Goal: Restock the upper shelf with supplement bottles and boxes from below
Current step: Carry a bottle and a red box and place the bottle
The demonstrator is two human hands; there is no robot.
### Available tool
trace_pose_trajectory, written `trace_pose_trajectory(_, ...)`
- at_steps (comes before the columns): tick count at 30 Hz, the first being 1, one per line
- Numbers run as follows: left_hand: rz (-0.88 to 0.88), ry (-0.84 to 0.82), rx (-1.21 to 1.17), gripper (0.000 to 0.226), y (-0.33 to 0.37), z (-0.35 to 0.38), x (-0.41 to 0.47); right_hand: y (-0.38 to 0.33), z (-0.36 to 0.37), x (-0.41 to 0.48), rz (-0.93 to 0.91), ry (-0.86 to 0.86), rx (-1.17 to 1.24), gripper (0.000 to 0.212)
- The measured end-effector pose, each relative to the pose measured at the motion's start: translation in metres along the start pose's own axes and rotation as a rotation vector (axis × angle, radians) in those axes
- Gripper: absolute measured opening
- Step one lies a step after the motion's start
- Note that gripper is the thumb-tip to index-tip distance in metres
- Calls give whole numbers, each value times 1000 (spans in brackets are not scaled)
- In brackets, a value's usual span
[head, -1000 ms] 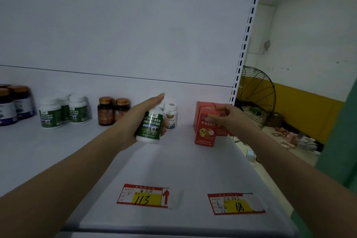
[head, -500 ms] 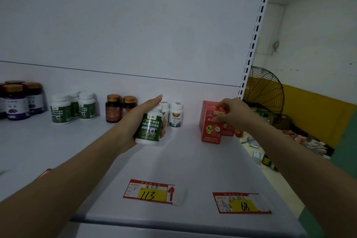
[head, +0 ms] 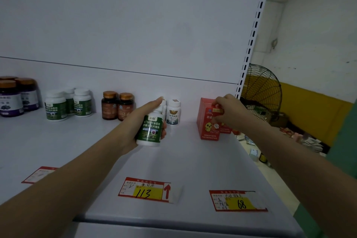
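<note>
My left hand (head: pixel 135 121) grips a white bottle with a green label (head: pixel 150 131), held upright just above the white upper shelf (head: pixel 183 160), in front of a small white bottle (head: pixel 173 112) at the back. My right hand (head: pixel 229 111) pinches the top of a red box (head: pixel 207 121) that stands on the shelf at the right, with more red boxes partly hidden behind it. Further left along the back stand two amber bottles (head: pixel 117 106), white green-label bottles (head: pixel 67 105) and dark purple-label jars (head: pixel 15 96).
Two red and yellow price tags lie near the shelf's front edge, one marked 113 (head: pixel 148 190), one marked 68 (head: pixel 237 201). A third tag (head: pixel 38 174) lies at the left. A slotted upright (head: pixel 253 31) bounds the shelf on the right; a floor fan (head: pixel 260 92) stands beyond it.
My right hand rose from the side of the red box to its top edge. The left hand and its bottle stayed almost in place.
</note>
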State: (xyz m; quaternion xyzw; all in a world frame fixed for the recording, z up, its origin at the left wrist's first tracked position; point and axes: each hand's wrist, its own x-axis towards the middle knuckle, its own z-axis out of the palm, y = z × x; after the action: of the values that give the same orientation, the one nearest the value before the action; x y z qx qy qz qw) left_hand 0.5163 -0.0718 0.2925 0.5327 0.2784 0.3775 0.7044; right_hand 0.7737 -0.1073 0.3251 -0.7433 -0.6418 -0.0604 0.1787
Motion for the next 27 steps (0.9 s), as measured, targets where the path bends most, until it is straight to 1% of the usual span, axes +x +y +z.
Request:
trace_pose_trajectory(5,4,27,28,34,3,-3,-4,-11,-5,-5,4,-15,-122,67)
trace_pose_trajectory(8,30,43,22,32,10,-5,-10,-37,-12,-7,-98,13,-164,65)
trace_pose_trajectory(11,42,44,19,34,17,-10,-19,-71,-12,-7,-196,-90,-107,52)
trace_pose_trajectory(13,55,64,31,33,20,-17,-28,-92,-4,-7,-258,-178,-89,49)
trace_pose_trajectory(16,89,146,69,23,24,-29,-46,-121,17,-9,-346,-269,-96,48)
trace_pose_trajectory(19,151,267,111,13,28,-47,-65,-144,36,-10,-390,-343,-43,50)
trace_pose_trajectory(21,180,351,158,15,31,-62,-78,-158,45,-8,-422,-367,-24,49)
trace_pose_trajectory(24,187,422,219,26,35,-86,-95,-178,55,-6,-458,-377,11,48)
trace_pose_trajectory(27,165,492,382,36,39,-111,-101,-196,64,-4,-475,-382,15,47)
